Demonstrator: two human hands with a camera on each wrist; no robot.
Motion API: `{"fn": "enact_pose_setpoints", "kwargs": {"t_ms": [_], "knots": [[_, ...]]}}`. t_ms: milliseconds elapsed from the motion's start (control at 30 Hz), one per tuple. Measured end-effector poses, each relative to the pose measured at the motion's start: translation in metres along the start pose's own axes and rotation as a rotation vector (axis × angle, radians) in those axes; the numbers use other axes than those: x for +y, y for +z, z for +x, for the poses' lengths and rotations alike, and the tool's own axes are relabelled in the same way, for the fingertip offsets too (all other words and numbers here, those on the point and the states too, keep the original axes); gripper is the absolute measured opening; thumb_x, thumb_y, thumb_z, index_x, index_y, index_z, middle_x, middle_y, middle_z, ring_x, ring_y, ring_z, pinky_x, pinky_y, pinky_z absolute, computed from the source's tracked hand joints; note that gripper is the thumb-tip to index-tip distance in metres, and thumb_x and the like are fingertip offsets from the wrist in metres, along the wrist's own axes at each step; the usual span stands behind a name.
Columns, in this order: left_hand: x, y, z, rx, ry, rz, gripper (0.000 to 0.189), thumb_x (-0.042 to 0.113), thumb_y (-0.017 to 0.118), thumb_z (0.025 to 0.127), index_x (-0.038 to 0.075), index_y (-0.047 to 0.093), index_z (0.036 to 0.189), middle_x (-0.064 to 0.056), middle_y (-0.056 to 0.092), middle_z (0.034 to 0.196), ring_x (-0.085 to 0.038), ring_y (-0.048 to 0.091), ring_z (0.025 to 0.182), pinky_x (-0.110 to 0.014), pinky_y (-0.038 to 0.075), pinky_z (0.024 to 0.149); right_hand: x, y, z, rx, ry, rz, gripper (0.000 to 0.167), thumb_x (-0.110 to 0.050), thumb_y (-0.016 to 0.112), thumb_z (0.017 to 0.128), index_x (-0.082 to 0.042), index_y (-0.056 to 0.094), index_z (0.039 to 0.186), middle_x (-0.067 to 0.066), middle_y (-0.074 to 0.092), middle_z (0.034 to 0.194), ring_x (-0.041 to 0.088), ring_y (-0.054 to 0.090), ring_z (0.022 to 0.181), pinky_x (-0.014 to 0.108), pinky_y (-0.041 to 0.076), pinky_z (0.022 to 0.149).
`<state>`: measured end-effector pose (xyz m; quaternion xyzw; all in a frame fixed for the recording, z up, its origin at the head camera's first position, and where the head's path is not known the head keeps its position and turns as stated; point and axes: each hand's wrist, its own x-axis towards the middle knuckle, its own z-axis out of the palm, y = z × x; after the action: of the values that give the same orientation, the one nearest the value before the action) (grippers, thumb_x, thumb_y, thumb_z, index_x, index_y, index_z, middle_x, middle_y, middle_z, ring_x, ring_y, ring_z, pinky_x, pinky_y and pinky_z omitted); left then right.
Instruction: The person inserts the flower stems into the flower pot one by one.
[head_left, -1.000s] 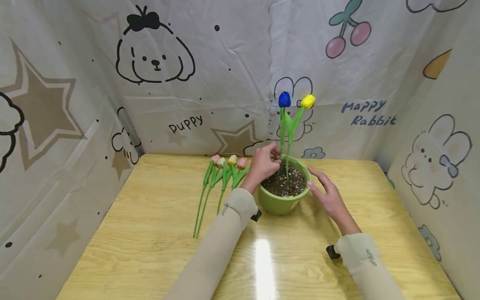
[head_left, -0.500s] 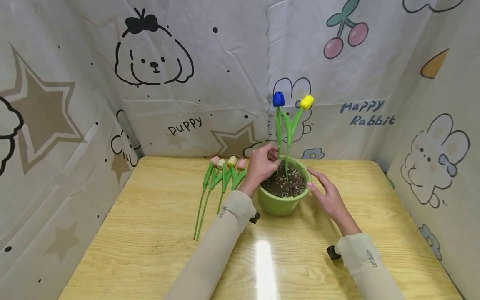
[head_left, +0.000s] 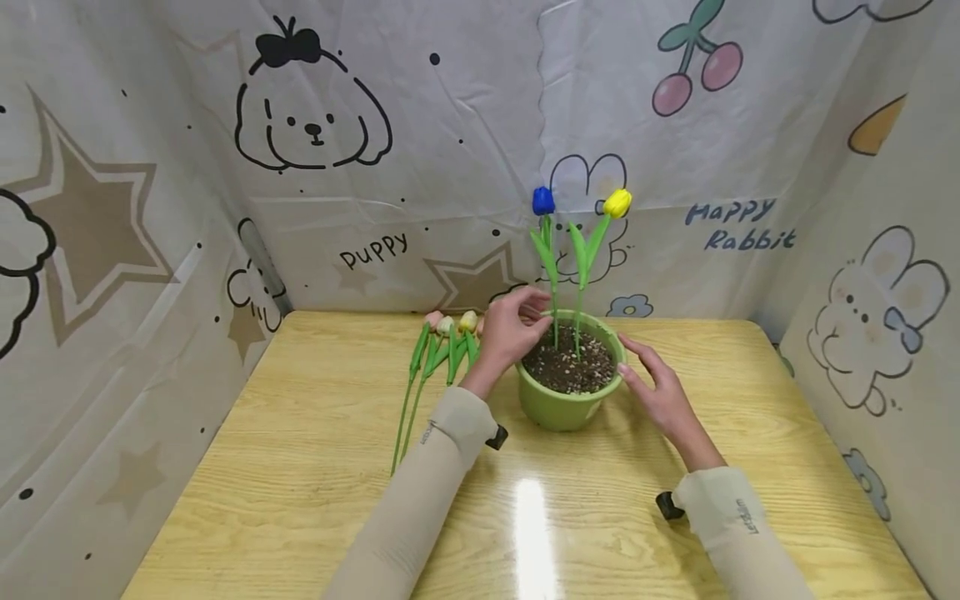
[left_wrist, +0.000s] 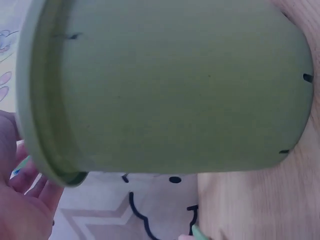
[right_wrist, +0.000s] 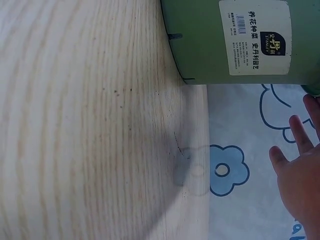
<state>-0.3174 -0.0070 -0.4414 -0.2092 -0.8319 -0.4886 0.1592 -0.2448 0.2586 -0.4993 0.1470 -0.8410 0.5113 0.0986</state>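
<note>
A green flowerpot (head_left: pixel 562 408) filled with dark soil (head_left: pixel 562 371) stands on the wooden table. Upright in the soil are a blue tulip (head_left: pixel 543 201), leaning slightly left, and a yellow tulip (head_left: pixel 617 203) to its right. My left hand (head_left: pixel 512 329) is over the pot's left rim, its thumb and fingers parted beside the blue tulip's stem. At the right side of the rim, my right hand (head_left: pixel 663 396) rests its outstretched fingers against the pot. The right wrist view shows a white label (right_wrist: pixel 257 37) on the pot.
Several tulips (head_left: pixel 431 358) with pink, white and pale yellow heads lie left of the pot, partly hidden by my left arm. A printed cloth (head_left: pixel 450 125) with cartoon drawings encloses the wooden table (head_left: pixel 315 433) behind and at both sides.
The blue tulip has tilted leftward, away from the yellow one. My left hand has moved a little left and its fingers have parted from the stem. My right hand stays at the rim.
</note>
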Motion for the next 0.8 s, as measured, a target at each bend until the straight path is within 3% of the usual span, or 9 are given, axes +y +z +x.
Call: {"fn": "enact_pose_setpoints", "kwargs": {"t_ms": [300, 467, 667, 800], "knots": [[0.0, -0.036, -0.013, 0.024, 0.001, 0.006, 0.025, 0.016, 0.076, 0.096, 0.014, 0.074, 0.12, -0.008, 0.075, 0.109, -0.02, 0.075, 0.093, -0.027, 0.063, 0.084, 0.0, 0.001, 0.0, 0.0, -0.002, 0.009, 0.052, -0.017, 0.058, 0.107, -0.006, 0.044, 0.156, 0.02, 0.043, 0.16, 0.044, 0.032, 0.152, 0.067, 0.021, 0.125], [-0.011, -0.06, -0.025, 0.034, -0.028, 0.014, 0.025, 0.019, 0.073, 0.098, 0.016, 0.074, 0.123, -0.006, 0.075, 0.109, -0.022, 0.075, 0.095, -0.033, 0.063, 0.084, -0.001, -0.001, 0.0, -0.01, 0.007, 0.012, 0.054, -0.017, 0.058, 0.107, -0.009, 0.043, 0.158, 0.022, 0.04, 0.162, 0.047, 0.028, 0.153, 0.07, 0.02, 0.124], [-0.031, -0.086, -0.043, 0.044, -0.114, 0.023, 0.027, 0.021, 0.073, 0.098, 0.018, 0.074, 0.125, -0.009, 0.074, 0.111, -0.026, 0.074, 0.094, -0.042, 0.063, 0.081, 0.001, 0.0, 0.0, -0.006, 0.0, 0.016, 0.053, -0.016, 0.058, 0.106, -0.008, 0.044, 0.156, 0.021, 0.042, 0.161, 0.046, 0.03, 0.153, 0.068, 0.02, 0.125], [-0.044, -0.104, -0.056, 0.011, -0.15, 0.071, 0.031, 0.018, 0.072, 0.098, 0.016, 0.072, 0.129, -0.012, 0.073, 0.115, -0.03, 0.073, 0.098, -0.045, 0.063, 0.083, 0.0, 0.001, 0.0, -0.004, 0.0, 0.017, 0.052, -0.017, 0.058, 0.107, -0.008, 0.045, 0.156, 0.02, 0.042, 0.161, 0.045, 0.03, 0.153, 0.068, 0.02, 0.125]]}}
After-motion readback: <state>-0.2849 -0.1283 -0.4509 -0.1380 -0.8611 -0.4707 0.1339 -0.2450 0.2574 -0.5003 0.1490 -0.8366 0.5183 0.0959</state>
